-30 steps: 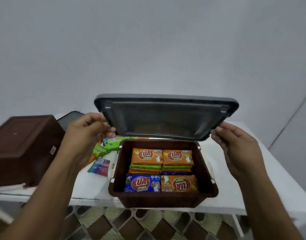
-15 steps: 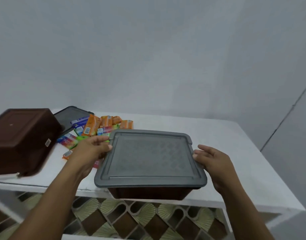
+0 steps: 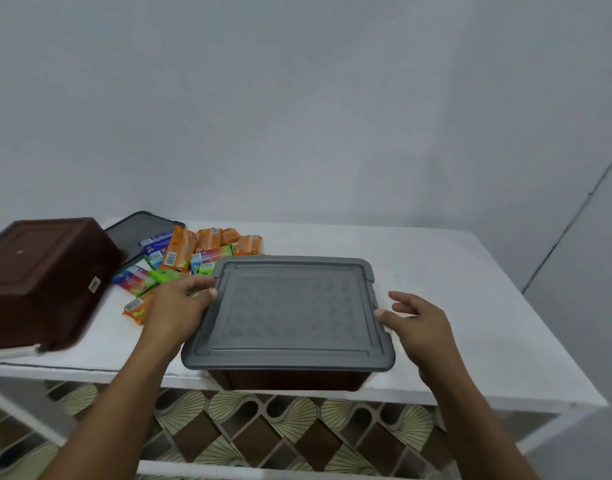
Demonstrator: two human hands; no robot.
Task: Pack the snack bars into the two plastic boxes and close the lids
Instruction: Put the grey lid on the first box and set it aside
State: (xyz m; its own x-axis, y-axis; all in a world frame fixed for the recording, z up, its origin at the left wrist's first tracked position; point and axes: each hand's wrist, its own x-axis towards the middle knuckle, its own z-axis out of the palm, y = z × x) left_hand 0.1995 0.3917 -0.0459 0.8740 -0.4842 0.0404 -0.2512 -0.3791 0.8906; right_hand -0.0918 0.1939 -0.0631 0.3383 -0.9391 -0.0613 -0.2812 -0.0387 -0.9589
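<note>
the left grip [image 3: 179, 306] is curling fingers and thumb over the left rim of the grey lid [image 3: 290, 313], likely pressing it to seat; the right grip [image 3: 418, 323] is spreading loose beside the right rim, holding nothing; the lid is lying flat on the brown box [image 3: 287, 379] at the near edge of the white surface [image 3: 470, 306]; loose snack bars [image 3: 179, 251] are waiting behind, beside an upturned second box [image 3: 44, 278]; pale walls are enclosing the surface, patterned tiles showing below
</note>
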